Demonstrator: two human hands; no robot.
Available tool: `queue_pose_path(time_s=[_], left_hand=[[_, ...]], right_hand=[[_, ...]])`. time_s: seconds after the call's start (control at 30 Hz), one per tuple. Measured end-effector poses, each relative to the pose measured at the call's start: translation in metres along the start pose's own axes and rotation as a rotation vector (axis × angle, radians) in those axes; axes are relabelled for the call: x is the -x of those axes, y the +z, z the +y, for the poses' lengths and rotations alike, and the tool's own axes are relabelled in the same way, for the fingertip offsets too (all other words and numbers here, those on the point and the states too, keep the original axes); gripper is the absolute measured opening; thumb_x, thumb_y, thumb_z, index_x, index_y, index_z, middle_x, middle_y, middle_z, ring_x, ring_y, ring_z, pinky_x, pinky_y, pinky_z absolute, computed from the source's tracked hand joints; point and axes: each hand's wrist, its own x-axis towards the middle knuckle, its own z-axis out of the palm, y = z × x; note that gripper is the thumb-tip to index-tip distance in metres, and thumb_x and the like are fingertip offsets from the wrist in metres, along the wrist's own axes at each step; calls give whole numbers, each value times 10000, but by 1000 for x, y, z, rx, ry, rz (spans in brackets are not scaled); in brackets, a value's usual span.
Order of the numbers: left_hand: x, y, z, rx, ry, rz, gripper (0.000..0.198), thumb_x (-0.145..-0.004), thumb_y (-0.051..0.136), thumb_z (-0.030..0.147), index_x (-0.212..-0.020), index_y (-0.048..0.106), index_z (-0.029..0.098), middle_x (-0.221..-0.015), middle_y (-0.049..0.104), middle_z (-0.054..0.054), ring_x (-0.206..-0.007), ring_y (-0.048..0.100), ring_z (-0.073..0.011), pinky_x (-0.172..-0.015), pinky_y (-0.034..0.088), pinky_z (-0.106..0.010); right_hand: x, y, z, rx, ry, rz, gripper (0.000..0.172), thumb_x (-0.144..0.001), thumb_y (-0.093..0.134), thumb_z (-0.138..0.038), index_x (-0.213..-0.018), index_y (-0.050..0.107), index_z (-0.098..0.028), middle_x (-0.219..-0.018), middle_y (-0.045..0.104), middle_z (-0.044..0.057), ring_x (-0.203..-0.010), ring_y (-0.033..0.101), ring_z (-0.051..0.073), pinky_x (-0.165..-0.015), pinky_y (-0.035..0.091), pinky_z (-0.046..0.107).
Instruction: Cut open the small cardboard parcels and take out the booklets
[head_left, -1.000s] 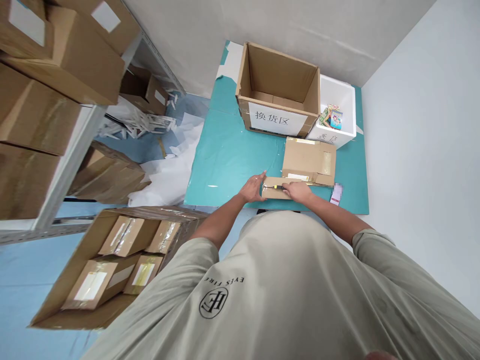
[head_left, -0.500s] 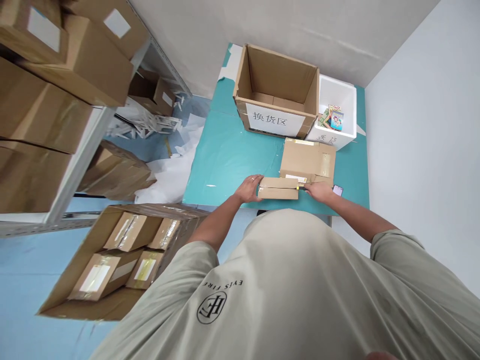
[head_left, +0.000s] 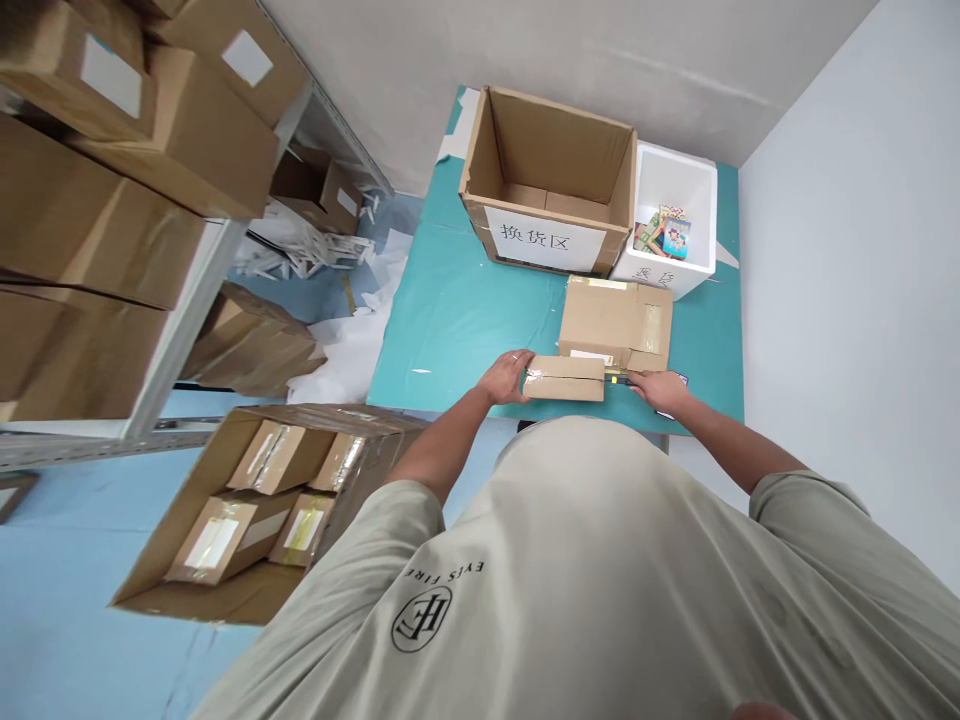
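Note:
A small taped cardboard box (head_left: 564,378) lies on the teal table (head_left: 465,310) close to its near edge. My left hand (head_left: 506,377) rests against the box's left end, fingers spread on it. My right hand (head_left: 660,388) is closed round a box cutter (head_left: 619,378) with a yellow part, its tip at the box's right end. A second, larger flat cardboard box (head_left: 615,322) lies just behind the small one.
At the table's back stand a big open carton with a white label (head_left: 547,190) and a white foam box (head_left: 675,215) holding colourful items. An open carton of small parcels (head_left: 255,510) sits at lower left. Shelves with cartons (head_left: 112,200) fill the left side.
My right hand has drawn the cutter from the small box's left part across to its right end. The left hand stays on the box's left end.

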Motion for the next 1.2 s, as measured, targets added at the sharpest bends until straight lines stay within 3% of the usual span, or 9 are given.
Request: queue_pose_path(time_s=[0.17, 0.33, 0.47, 0.6, 0.7, 0.77, 0.93, 1.0, 1.2], left_hand=[[0, -2, 4, -25, 8, -35, 1200, -708, 931, 421, -1780, 466, 150, -1686, 606, -277, -1587, 586, -479, -1387, 437, -611], [19, -19, -21, -83, -44, -22, 1198, -705, 946, 403, -1776, 480, 135, -1689, 600, -283, -1572, 590, -479, -1378, 441, -614], [26, -37, -34, -157, -90, -45, 1292, -700, 1003, 488, -1819, 456, 149, -1703, 603, -289, -1625, 536, -512, -1440, 314, -694], [6, -34, -6, -205, -89, -79, 1534, -655, 1036, 732, -1899, 346, 161, -1849, 456, -311, -1771, 320, -578, -1461, 176, -762], [-14, -19, 22, -192, -30, -113, 1553, -688, 1022, 783, -1918, 308, 161, -1893, 405, -302, -1790, 292, -559, -1474, 148, -732], [-23, -10, 35, -163, -26, -107, 1423, -771, 990, 760, -1905, 353, 184, -1856, 473, -283, -1750, 383, -525, -1469, 202, -703], [-34, -6, 38, -106, -67, -66, 758, -1098, 696, 592, -1772, 595, 260, -1629, 702, -216, -1518, 634, -445, -1291, 483, -608], [-39, -8, 37, -117, -49, -103, 691, -1132, 650, 566, -1757, 614, 272, -1582, 728, -201, -1450, 673, -431, -1222, 524, -567], [-58, -15, 49, -198, 32, -175, 776, -1088, 742, 474, -1806, 535, 265, -1566, 721, -209, -1352, 727, -417, -1085, 575, -501]], right_hand=[[9, 23, 6, -41, 5, 17, 532, -1263, 410, -492, -1681, 672, -294, -1478, 794, 199, -1268, 776, 367, -967, 534, 402], [15, 39, 20, -104, 42, 101, 536, -1264, 414, -446, -1711, 637, -251, -1527, 789, 202, -1299, 771, 346, -972, 533, 370], [9, 44, 21, -367, 199, 235, 460, -1240, 449, -341, -1617, 648, -166, -1450, 822, 224, -1282, 792, 355, -953, 581, 375], [-7, 41, -14, -828, 216, 182, 373, -1240, 440, -338, -1543, 602, -192, -1187, 861, 126, -909, 833, 269, -779, 633, 341], [-16, 40, -49, -1049, 202, 70, 382, -1223, 464, -325, -1583, 552, -230, -1055, 835, 40, -730, 782, 199, -662, 614, 278], [-18, 42, -67, -1094, 210, 23, 411, -1212, 476, -316, -1611, 543, -243, -1009, 824, 15, -717, 779, 189, -645, 603, 258], [-11, 49, -91, -1060, 259, -2, 426, -1224, 473, -399, -1602, 591, -244, -1034, 850, 25, -784, 800, 207, -690, 605, 271], [-7, 52, -96, -1048, 267, -2, 432, -1229, 448, -401, -1605, 591, -246, -1033, 854, 27, -800, 802, 212, -698, 605, 274], [3, 51, -114, -1112, 314, 9, 469, -1239, 394, -358, -1657, 559, -224, -1028, 842, 63, -758, 797, 221, -642, 593, 277]])
